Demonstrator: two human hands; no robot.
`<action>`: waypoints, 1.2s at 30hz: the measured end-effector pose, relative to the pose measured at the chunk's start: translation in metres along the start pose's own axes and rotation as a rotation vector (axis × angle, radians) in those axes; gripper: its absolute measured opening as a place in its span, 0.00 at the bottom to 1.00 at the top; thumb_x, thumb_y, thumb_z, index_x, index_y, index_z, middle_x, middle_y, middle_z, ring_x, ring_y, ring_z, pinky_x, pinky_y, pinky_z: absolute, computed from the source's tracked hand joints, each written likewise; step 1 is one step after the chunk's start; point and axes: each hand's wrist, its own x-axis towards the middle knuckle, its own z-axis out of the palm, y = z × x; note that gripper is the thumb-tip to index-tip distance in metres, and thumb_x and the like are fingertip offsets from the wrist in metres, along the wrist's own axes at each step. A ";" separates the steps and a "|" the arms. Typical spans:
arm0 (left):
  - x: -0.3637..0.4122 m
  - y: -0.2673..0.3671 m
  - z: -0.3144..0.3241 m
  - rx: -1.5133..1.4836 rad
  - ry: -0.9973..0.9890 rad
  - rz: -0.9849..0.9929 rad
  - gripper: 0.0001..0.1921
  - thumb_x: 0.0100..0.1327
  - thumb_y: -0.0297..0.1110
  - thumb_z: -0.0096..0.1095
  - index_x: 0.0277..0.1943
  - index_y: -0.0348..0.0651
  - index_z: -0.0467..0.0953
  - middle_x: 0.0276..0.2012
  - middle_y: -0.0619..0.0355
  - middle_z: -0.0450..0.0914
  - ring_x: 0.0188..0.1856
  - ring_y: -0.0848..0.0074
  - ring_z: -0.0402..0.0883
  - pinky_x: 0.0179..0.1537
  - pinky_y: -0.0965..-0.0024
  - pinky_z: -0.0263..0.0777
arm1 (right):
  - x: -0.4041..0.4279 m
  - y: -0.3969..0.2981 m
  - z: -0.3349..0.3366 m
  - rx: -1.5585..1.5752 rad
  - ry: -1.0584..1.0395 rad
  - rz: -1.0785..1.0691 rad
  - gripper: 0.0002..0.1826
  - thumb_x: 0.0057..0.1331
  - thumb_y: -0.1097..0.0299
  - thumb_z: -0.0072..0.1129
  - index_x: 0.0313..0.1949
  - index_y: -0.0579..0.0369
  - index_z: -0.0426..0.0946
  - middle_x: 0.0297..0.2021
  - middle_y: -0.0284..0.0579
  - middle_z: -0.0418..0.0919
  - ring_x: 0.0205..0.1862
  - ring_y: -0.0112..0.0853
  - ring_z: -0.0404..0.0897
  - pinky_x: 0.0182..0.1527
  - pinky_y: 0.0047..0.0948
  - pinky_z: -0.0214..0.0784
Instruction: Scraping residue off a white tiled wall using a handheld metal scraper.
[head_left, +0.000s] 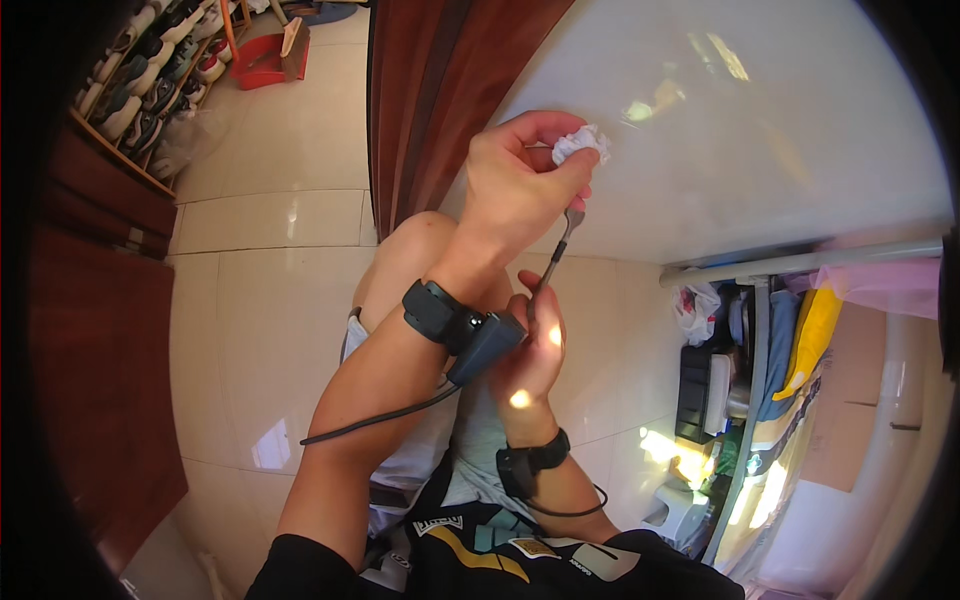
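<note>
A wad of crumpled white paper or tissue (580, 145) is pinched between the thumb and fingers of my left hand (517, 176), raised in front of the pale wall. Below it, my right hand (536, 341) holds a slender metal utensil (556, 255) with a dark band on its shaft. The utensil points up, its wider end right beneath the left fingertips. That end is partly hidden, so I cannot tell whether it is a fork or a spoon, or whether the left fingers touch it. My left wrist and its strapped device partly cover the right hand.
A brown wooden door (431, 90) stands ahead beside the glossy wall (720, 142). Shoe shelves (124, 161) and a red dustpan (259, 61) with a broom lie at upper left. On the right are a metal-framed rack (757, 330) with cloths, and a grey plastic stool (675, 514).
</note>
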 end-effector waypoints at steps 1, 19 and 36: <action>-0.002 0.001 0.002 -0.003 0.003 0.005 0.12 0.62 0.21 0.69 0.48 0.27 0.79 0.37 0.51 0.85 0.27 0.78 0.83 0.27 0.74 0.80 | -0.008 -0.001 -0.001 0.011 0.001 -0.001 0.21 0.78 0.54 0.44 0.55 0.61 0.68 0.21 0.29 0.58 0.23 0.22 0.62 0.29 0.26 0.61; -0.015 -0.011 0.019 0.033 -0.079 -0.162 0.10 0.63 0.26 0.67 0.45 0.31 0.79 0.35 0.56 0.83 0.27 0.80 0.82 0.27 0.76 0.76 | -0.081 0.006 0.051 -0.214 -0.007 -0.418 0.18 0.76 0.64 0.45 0.60 0.61 0.62 0.43 0.45 0.76 0.42 0.26 0.78 0.42 0.23 0.72; -0.012 -0.023 0.014 0.653 -0.251 0.526 0.11 0.56 0.20 0.68 0.43 0.39 0.81 0.33 0.55 0.80 0.27 0.74 0.79 0.29 0.72 0.74 | -0.074 0.002 0.043 -0.230 0.006 -0.438 0.20 0.73 0.65 0.45 0.60 0.61 0.63 0.40 0.46 0.77 0.36 0.26 0.76 0.37 0.23 0.69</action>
